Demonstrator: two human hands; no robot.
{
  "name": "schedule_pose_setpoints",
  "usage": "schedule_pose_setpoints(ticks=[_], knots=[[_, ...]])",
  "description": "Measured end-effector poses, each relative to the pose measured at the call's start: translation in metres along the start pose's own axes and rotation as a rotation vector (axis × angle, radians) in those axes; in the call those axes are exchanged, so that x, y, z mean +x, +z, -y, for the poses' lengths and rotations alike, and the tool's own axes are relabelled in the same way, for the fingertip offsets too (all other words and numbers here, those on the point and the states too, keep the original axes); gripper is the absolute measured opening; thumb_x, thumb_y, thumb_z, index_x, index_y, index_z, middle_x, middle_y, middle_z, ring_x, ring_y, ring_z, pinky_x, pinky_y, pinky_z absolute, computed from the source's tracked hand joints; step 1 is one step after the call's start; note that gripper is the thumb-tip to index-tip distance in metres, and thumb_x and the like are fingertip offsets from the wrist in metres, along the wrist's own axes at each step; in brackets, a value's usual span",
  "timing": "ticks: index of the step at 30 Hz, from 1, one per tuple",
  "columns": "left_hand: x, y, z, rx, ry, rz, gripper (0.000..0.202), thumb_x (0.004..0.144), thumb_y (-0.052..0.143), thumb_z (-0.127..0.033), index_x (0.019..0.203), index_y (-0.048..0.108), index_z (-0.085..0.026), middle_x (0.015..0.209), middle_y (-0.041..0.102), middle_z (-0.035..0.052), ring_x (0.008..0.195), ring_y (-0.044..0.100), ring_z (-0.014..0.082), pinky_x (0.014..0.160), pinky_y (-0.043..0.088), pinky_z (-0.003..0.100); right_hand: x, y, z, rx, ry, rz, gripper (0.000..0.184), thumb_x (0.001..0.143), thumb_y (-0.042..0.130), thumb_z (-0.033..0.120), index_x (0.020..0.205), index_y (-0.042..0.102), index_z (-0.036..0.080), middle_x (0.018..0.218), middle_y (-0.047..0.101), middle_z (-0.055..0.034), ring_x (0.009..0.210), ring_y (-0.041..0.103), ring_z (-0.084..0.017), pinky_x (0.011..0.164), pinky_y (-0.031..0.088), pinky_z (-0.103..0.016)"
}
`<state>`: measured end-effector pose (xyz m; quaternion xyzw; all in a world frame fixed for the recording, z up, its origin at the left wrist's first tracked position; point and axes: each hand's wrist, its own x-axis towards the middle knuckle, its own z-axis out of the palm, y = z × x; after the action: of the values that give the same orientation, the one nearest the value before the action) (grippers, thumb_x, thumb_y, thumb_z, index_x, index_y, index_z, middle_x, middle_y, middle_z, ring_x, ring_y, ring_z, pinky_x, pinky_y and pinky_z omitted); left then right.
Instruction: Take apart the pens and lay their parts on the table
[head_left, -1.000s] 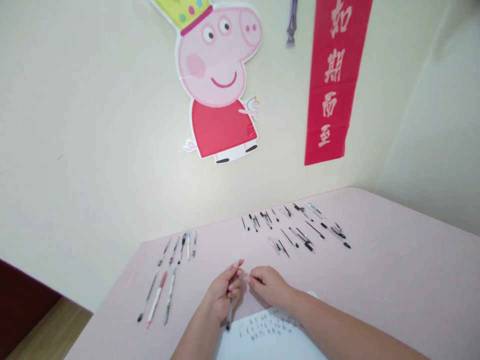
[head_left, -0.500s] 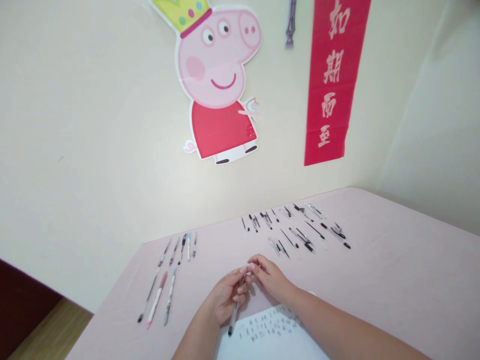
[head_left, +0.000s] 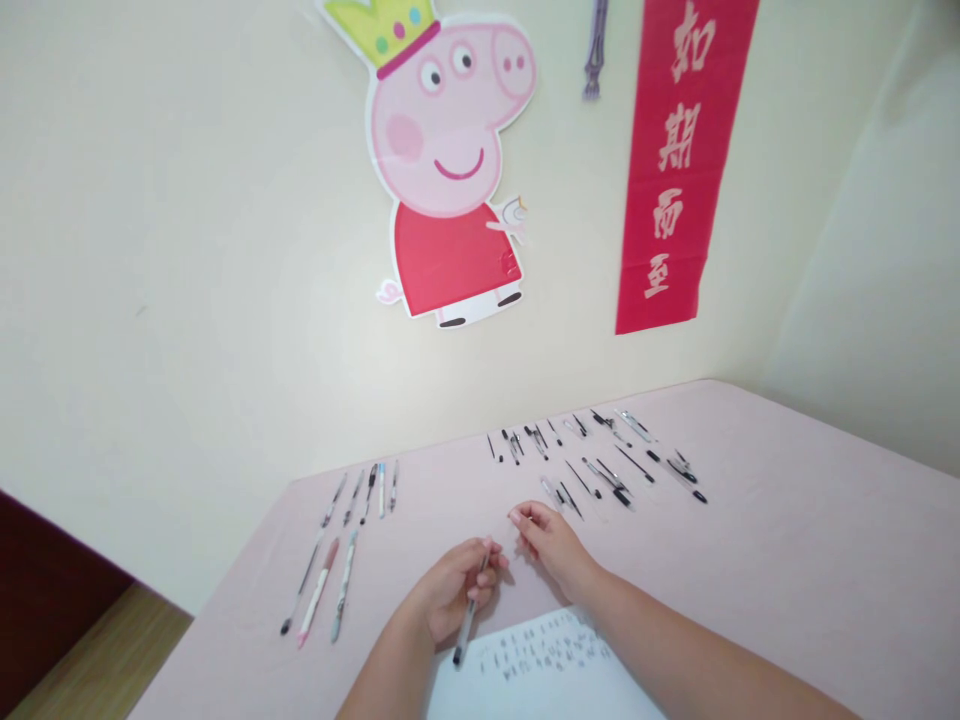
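Note:
My left hand (head_left: 451, 590) is closed round a clear-barrelled pen (head_left: 466, 628), which slants with its dark end down towards me over a sheet of paper (head_left: 544, 693). The paper carries several rows of handwriting. A short gap to the right, my right hand (head_left: 553, 542) has thumb and forefinger pinched together. Whatever is between those fingertips, if anything, is too small to make out. Beyond the right hand lie several pen parts, among them a thin black refill (head_left: 571, 500) and a black-ended pen piece (head_left: 622, 497).
Whole pens lie in two rows at the left, including a pink and white pen (head_left: 319, 592) and a pale patterned pen (head_left: 344, 585). More dismantled pens line the back of the pink-covered table (head_left: 787, 560). A wall with a cartoon pig cutout (head_left: 454, 255) and a red banner (head_left: 666, 225) stands behind.
My right hand has drawn away from the pen's upper end, slightly to the right, leaving a gap between the hands. My left hand still grips the pen. The view has shifted slightly.

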<state>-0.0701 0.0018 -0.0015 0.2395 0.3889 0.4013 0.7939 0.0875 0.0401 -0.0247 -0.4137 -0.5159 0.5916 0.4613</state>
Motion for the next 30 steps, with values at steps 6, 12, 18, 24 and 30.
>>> schedule_pose_setpoints(ticks=[6,12,18,24,30], knots=[[0.003,-0.009,-0.009,-0.184,0.016,-0.065,0.013,0.081,0.050,-0.011,0.072,0.058,-0.006,0.074,0.059,0.0091,0.048,0.046,0.0027,0.037,0.033,0.011,-0.002,0.005,-0.004,-0.144,-0.077,0.016,0.020,0.074,0.054,0.037,0.078,0.053,0.017,0.062,0.052,0.0020,0.050,0.045,-0.010,0.049,0.036,-0.023],[0.008,-0.008,-0.009,-0.238,0.226,-0.202,0.013,0.079,0.051,-0.002,0.072,0.061,-0.005,0.081,0.063,0.0114,0.063,0.059,0.0082,0.055,0.050,0.016,-0.013,0.005,-0.001,-0.690,-0.315,0.079,0.017,0.075,0.057,0.020,0.090,0.066,0.020,0.078,0.057,-0.0014,0.069,0.051,-0.013,0.065,0.039,-0.024],[0.006,-0.007,-0.013,-0.229,0.339,-0.275,0.014,0.083,0.054,-0.017,0.085,0.064,-0.008,0.087,0.066,0.0087,0.065,0.060,0.0098,0.059,0.052,0.021,-0.020,0.004,0.001,-0.950,-0.355,0.229,0.019,0.074,0.058,0.018,0.089,0.068,0.024,0.084,0.058,-0.0008,0.075,0.054,-0.013,0.068,0.037,-0.023],[0.008,-0.013,-0.015,-0.300,0.379,-0.255,0.016,0.085,0.052,-0.024,0.084,0.062,-0.011,0.074,0.061,0.0024,0.039,0.039,0.0000,0.032,0.030,0.012,-0.021,0.004,0.006,-0.950,-0.354,0.255,0.017,0.072,0.063,0.024,0.089,0.068,0.023,0.083,0.059,-0.0007,0.073,0.054,-0.013,0.066,0.037,-0.022],[0.014,-0.019,-0.011,-0.332,0.417,-0.285,0.015,0.085,0.051,-0.021,0.080,0.060,-0.011,0.068,0.060,0.0022,0.041,0.044,0.0021,0.037,0.039,0.013,-0.021,0.005,0.009,-0.888,-0.360,0.246,0.011,0.078,0.057,0.026,0.084,0.064,0.018,0.082,0.057,-0.0014,0.074,0.052,-0.013,0.066,0.036,-0.022]])
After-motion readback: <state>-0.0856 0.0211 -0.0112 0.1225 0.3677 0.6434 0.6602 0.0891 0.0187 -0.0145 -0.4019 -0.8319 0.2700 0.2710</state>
